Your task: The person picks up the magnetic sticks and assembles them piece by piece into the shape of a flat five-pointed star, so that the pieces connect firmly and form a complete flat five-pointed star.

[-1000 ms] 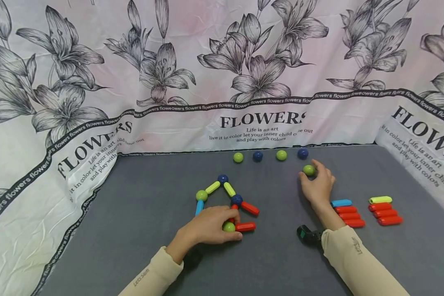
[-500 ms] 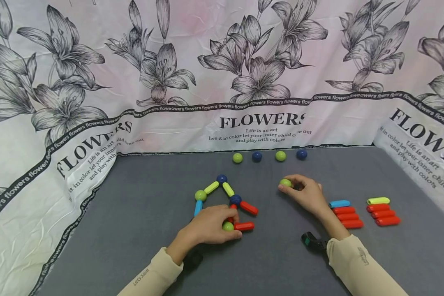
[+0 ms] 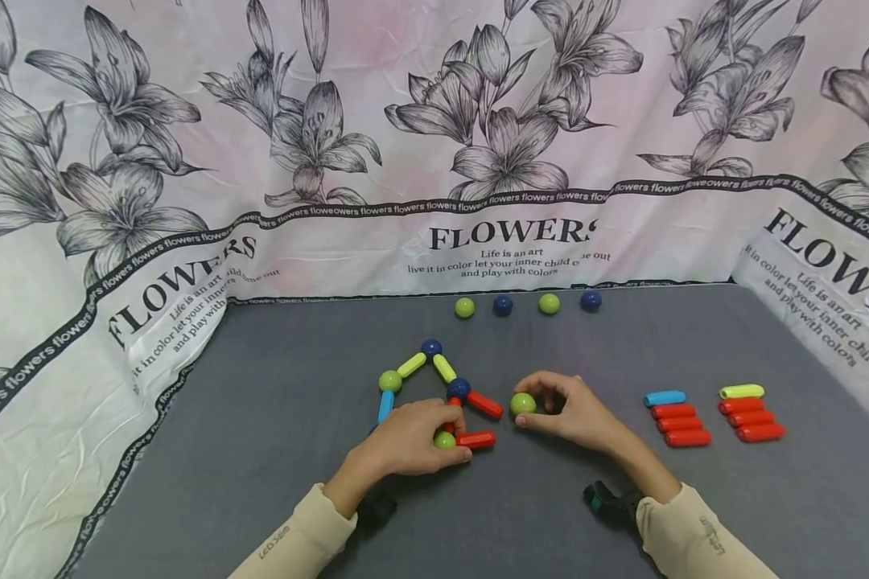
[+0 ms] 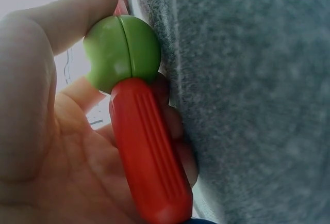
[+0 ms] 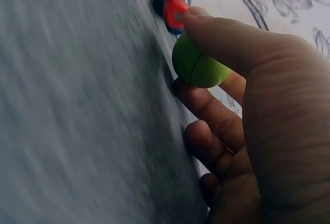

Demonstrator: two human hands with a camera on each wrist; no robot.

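My left hand [image 3: 409, 442] grips a green ball [image 4: 124, 51] at the lower right corner of a joined frame of balls and rods. A red rod [image 4: 149, 152] sticks out from that ball; it points right in the head view. Just above, another red rod [image 3: 484, 404] juts from a dark blue ball [image 3: 459, 389]. Yellow rods [image 3: 412, 366] lead up to the top blue ball [image 3: 431, 348], and a light blue rod [image 3: 386, 406] runs below the left green ball [image 3: 390, 381]. My right hand [image 3: 575, 414] pinches a loose green ball [image 5: 198, 64] near the red rods' free ends.
Along the back edge of the grey table [image 3: 297, 498] stand several green and blue balls [image 3: 503, 305]. At right lie two groups of rods: one with a light blue rod [image 3: 665, 398] above red ones, one with a yellow rod [image 3: 742, 392] above red ones.
The right hand has brought the green ball from the back right toward the frame, leftward and nearer. The left hand keeps its grip in about the same place.
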